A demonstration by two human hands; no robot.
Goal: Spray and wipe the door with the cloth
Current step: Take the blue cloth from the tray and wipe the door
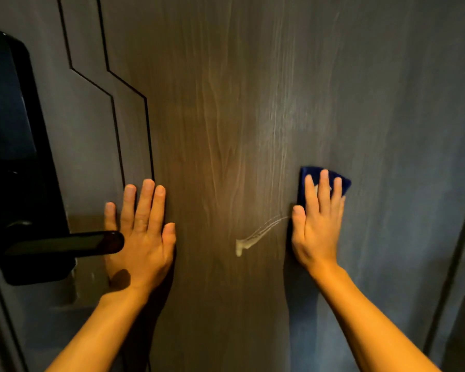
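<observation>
Soft, floppy cloth point(323, 181) pinned flat on door point(226, 130) under right hand point(317, 224); left hand point(142, 226) empty, splayed flat.

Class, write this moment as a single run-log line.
phase: wiping | right hand: flat, pressing blue cloth on door | left hand: flat on door, bare | pale smear: between hands | spray bottle: not visible

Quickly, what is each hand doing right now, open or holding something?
Left hand: open, flat on the door, holding nothing.
Right hand: open, fingers pressing the blue cloth flat against the door.
</observation>
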